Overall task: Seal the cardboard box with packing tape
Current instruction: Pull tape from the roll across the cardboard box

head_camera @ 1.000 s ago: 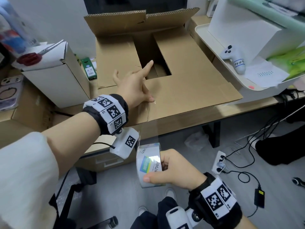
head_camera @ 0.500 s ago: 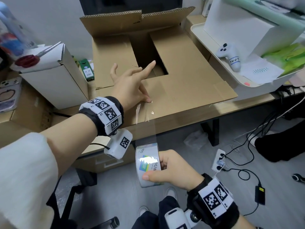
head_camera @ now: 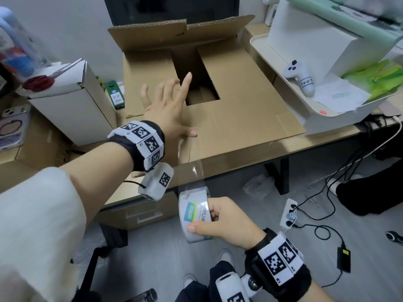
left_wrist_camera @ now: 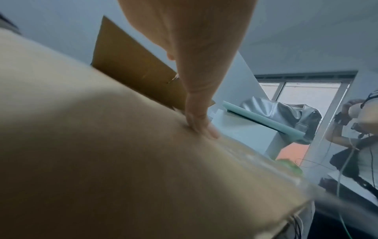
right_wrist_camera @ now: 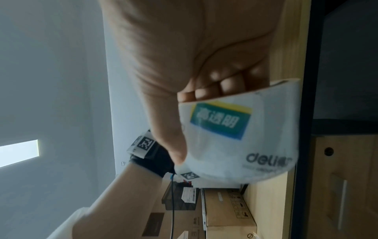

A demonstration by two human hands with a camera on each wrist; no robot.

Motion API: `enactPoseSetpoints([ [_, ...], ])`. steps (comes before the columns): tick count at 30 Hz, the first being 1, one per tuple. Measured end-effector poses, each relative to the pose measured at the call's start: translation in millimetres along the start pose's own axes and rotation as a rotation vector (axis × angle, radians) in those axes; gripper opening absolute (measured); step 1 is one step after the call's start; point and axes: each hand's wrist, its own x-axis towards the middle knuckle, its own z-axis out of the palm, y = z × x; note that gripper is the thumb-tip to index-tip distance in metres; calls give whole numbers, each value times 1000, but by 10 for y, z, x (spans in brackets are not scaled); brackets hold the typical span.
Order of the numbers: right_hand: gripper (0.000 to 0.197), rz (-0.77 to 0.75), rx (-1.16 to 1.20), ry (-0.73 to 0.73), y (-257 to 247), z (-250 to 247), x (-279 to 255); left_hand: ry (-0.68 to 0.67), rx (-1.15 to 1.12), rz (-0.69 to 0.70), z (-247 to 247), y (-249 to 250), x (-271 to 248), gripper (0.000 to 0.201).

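Observation:
A large cardboard box [head_camera: 239,114] lies on the desk; its near flaps are folded down, with a rectangular gap between them, and the far flap stands up. My left hand [head_camera: 170,105] is spread above the near flap, thumb [left_wrist_camera: 200,126] pressing the clear tape's end onto the cardboard near the front edge. A clear strip of tape [head_camera: 189,173] runs from there down over the edge to the roll. My right hand [head_camera: 222,221] grips the white roll of packing tape [head_camera: 194,216] below the desk edge, fingers inside the core [right_wrist_camera: 235,137], thumb outside.
A white carton with red-handled scissors [head_camera: 41,81] stands left of the box. At the right a white tray [head_camera: 322,118] holds a white game controller [head_camera: 301,77] and papers. On the floor lie a power strip [head_camera: 289,214] and cables. Drawers [head_camera: 139,212] sit under the desk.
The left hand's fingers lifted and spread further over the flap while the thumb stayed on the tape end. The right hand kept the roll below the edge; the pulled strip looks slightly longer.

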Motion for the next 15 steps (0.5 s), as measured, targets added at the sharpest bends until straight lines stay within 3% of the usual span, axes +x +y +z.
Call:
enactPoseSetpoints([
  [5, 8, -10, 9, 59, 30, -34, 39, 26, -11, -142, -154, -226, 79, 72],
  [11, 14, -36, 13, 68, 4, -38, 46, -38, -625, -105, -426, -307, -436, 11],
  [13, 15, -41, 46, 67, -9, -35, 46, -124, -855, -135, -476, -312, -732, 8],
  [15, 13, -45, 62, 70, -25, -36, 45, -238, -1085, -185, -454, -369, -999, 29],
])
